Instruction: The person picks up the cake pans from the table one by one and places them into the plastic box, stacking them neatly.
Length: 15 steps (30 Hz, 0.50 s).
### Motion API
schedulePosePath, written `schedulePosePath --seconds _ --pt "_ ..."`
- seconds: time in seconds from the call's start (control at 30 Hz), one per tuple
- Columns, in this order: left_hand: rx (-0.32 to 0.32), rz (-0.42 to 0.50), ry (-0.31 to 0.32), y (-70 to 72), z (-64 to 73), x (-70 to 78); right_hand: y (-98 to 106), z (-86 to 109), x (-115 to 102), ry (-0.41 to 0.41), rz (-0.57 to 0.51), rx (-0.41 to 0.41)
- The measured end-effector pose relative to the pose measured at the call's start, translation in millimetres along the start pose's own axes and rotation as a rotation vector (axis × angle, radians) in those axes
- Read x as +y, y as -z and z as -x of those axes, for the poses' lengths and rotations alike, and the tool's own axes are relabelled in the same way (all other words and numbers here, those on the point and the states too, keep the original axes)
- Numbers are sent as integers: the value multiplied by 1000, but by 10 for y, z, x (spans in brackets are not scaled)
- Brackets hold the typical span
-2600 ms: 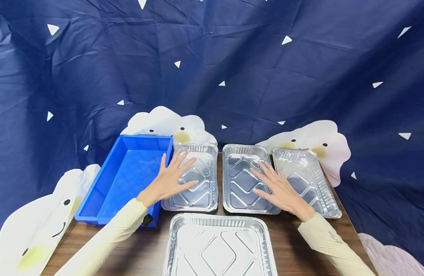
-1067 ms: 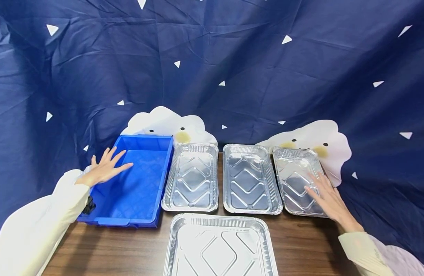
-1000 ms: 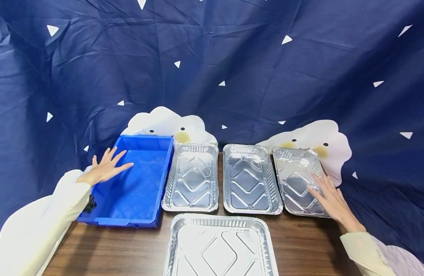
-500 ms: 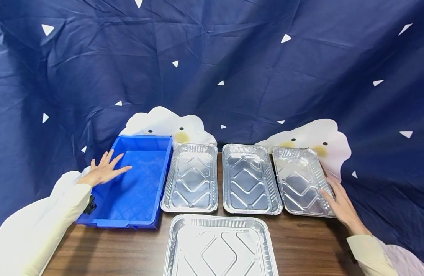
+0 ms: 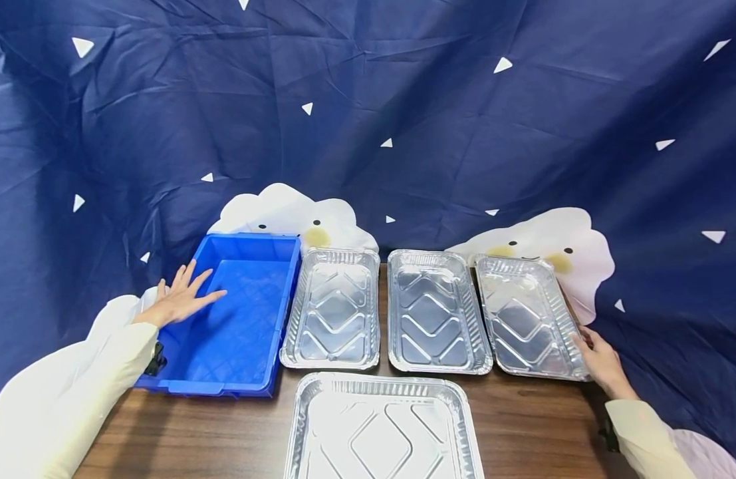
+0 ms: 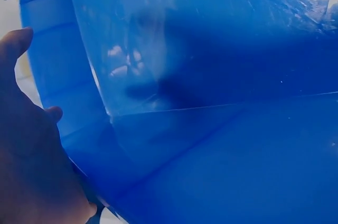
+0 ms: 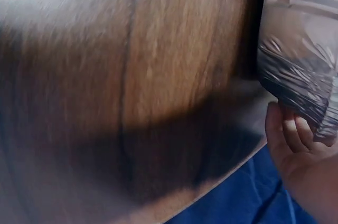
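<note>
In the head view my left hand (image 5: 176,303) hovers with spread fingers over the left wall of a blue plastic bin (image 5: 248,332). The left wrist view shows that hand (image 6: 37,139) beside the bin's wall (image 6: 58,55), holding nothing. Over on the right, my right hand (image 5: 606,366) is at the outer long edge of the rightmost foil tray (image 5: 520,319). Its thumb lies at the rim and its curled fingers are outside it. In the right wrist view, the curled fingers (image 7: 293,134) meet the crinkled corner of that foil tray (image 7: 301,71).
Two more foil trays, one left of centre (image 5: 338,313) and one right of centre (image 5: 436,319), stand in the back row. A larger foil tray (image 5: 379,432) sits in front on the wooden table (image 5: 535,426). A dark blue curtain (image 5: 368,133) with clouds hangs behind.
Both hands have moved apart from over the inner trays. The left stopped above the bin's left side; the right travelled to the rightmost tray's outer edge, and its fingers curled there.
</note>
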State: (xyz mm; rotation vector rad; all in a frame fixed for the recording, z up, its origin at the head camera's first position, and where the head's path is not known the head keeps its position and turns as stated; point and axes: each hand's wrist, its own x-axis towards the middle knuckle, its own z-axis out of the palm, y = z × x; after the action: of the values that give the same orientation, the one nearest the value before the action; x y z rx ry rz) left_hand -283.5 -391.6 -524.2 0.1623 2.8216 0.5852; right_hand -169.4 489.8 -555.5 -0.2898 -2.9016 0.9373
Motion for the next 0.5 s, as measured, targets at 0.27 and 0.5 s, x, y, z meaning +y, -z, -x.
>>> schedulePosePath --seconds 0.27,0.5 --pt "14 17 -18 -2 30 0 -20 -38 23 -92 -51 1" --pt "28 21 -24 3 27 -39 -7 -54 31 -108 -67 21"
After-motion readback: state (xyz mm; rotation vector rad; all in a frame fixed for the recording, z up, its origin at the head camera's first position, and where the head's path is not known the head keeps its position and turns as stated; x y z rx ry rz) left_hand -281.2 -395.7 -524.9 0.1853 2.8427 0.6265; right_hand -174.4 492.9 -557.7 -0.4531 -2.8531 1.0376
